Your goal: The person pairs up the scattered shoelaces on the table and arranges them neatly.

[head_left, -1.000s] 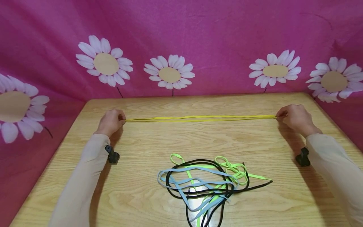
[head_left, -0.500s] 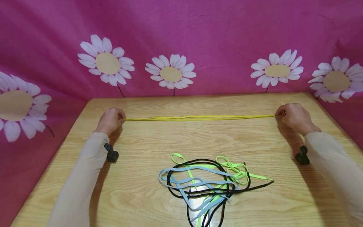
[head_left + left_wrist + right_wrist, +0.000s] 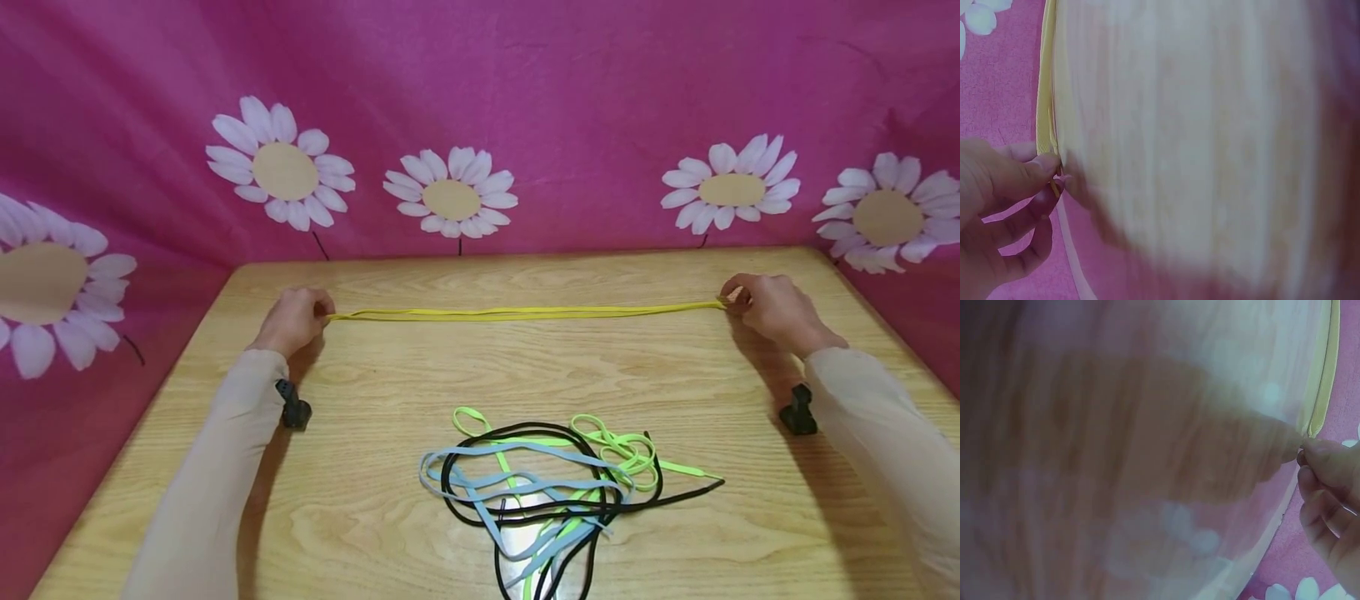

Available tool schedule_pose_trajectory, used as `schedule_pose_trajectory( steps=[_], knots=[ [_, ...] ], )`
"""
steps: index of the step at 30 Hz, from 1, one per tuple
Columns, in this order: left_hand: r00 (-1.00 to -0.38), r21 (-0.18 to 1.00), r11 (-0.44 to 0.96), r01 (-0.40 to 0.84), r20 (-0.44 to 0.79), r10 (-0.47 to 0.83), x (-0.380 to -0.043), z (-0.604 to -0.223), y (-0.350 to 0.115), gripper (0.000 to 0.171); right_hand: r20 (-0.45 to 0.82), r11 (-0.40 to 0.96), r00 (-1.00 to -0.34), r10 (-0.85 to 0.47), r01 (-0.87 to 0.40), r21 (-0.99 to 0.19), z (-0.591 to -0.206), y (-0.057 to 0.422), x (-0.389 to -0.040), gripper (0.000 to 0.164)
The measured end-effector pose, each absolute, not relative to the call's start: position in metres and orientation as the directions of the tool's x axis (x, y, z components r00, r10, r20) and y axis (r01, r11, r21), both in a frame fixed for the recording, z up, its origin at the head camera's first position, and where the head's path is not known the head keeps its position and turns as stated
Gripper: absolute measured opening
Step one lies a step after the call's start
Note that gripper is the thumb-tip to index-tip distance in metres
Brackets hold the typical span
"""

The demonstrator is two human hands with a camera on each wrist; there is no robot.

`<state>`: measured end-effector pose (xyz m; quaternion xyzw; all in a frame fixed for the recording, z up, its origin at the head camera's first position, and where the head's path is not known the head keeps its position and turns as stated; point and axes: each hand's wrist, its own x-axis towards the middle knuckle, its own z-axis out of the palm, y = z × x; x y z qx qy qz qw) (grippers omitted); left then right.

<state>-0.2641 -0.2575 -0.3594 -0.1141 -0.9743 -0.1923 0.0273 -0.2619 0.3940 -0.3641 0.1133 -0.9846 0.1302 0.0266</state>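
A yellow shoelace [image 3: 637, 311], doubled into two strands, stretches left to right across the far part of the table. My left hand [image 3: 292, 321] pinches its left end between thumb and fingertips; in the left wrist view the lace [image 3: 1044, 106] runs upward from that pinch. At the other end, my right hand [image 3: 783, 312] pinches the lace, thumb against forefinger, as the right wrist view also shows with the flat strands [image 3: 1329, 381] leaving the fingertips. The two strands lie nearly parallel with a slim gap in the middle.
Nearer the front of the wooden table [image 3: 360, 500] lies a loose tangle of a black cord lace [image 3: 525, 424], a light blue flat lace [image 3: 517, 446] and a neon green lace [image 3: 678, 467]. A pink flowered cloth [image 3: 562, 100] hangs behind the table.
The right hand has shifted slightly left and its fingers have lifted a little around the lace end. The yellow lace is slightly less taut; the left hand and the tangle stay put.
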Motion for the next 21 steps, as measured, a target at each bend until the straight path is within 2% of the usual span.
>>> schedule_pose_trajectory(
  steps=[13, 21],
  knots=[
    [-0.968, 0.333, 0.91, 0.248, 0.116, 0.222, -0.2641, -0.3607, -0.2596, 0.01, 0.103, 0.951, -0.968, -0.229, -0.245, -0.187, -0.3634, 0.3967, -0.2619, 0.016],
    [-0.977, 0.325, 0.922, 0.211, 0.099, 0.189, -0.265, -0.3597, -0.2602, 0.011, 0.146, 0.956, -0.961, -0.235, -0.256, -0.143, -0.3631, 0.396, -0.2615, 0.02]
  ],
)
